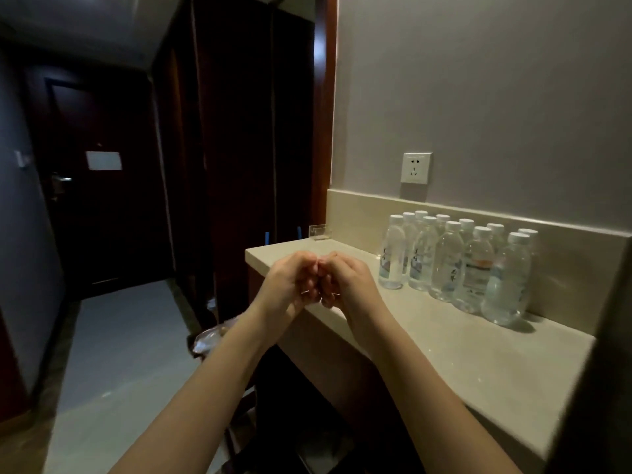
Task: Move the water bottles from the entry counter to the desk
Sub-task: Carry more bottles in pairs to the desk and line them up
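Bottles first: from the head view I judge that nothing has moved yet. I count about a dozen water bottles (458,265) clustered in rows on the worktop (444,354), standing upright against its low backsplash below a wall socket (416,168). The far ones overlap, so I cannot fix the number. No desk shows anywhere, so I take it the whole carrying job is still ahead of me.

Each bottle is clear plastic with a white cap on and a pale printed label. All look filled nearly to the neck with clear water, and none seems opened, though the dim light makes the far row hard to read.

My left hand (290,285) and right hand (345,282) hover together over the near-left end of the worktop, well apart from the bottles. Both grips are curled into loose fists, knuckles touching each other, holding nothing that I can make out.

A small clear stand (320,231) sits at the worktop's far corner. Beyond it a dark corridor runs to a door (99,172).

My judgement: the next move is reaching right for the nearest bottle.
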`<state>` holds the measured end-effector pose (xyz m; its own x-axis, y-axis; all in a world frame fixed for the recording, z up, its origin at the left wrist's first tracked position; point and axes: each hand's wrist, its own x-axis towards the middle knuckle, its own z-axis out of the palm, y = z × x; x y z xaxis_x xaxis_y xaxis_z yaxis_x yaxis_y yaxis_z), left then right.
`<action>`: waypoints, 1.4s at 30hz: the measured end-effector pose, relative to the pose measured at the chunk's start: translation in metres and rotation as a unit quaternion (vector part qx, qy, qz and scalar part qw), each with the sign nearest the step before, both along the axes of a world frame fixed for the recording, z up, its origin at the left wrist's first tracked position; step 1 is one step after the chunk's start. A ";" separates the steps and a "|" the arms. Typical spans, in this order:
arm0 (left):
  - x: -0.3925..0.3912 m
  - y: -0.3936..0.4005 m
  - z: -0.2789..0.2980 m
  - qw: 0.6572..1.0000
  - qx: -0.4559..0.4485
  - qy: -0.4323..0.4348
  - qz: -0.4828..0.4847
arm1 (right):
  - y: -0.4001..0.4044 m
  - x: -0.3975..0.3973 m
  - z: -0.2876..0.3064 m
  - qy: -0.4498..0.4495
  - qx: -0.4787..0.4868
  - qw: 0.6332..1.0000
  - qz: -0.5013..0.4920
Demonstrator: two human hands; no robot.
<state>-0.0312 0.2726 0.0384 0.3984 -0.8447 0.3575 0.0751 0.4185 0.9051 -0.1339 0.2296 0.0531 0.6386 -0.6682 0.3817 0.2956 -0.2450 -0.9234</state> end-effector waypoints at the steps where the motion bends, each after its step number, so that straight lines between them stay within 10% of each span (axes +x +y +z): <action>1: 0.009 -0.022 0.000 1.000 0.005 -0.003 -0.008 | -0.021 0.010 -0.002 -0.003 0.004 1.000 -0.021; 27: 0.056 -0.347 -0.028 0.925 0.073 -0.088 -0.363 | -0.304 0.056 -0.046 -0.031 0.112 0.877 -0.467; 42: 0.093 -0.376 -0.037 0.966 0.043 -0.194 -0.166 | -0.303 0.063 -0.042 0.001 0.101 0.840 -0.533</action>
<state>0.0621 -0.1039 0.0015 -0.0492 -0.9360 0.3485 -0.1595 0.3518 0.9224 -0.0708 -0.0739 0.0113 -0.3638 -0.9115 0.1920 0.0050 -0.2081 -0.9781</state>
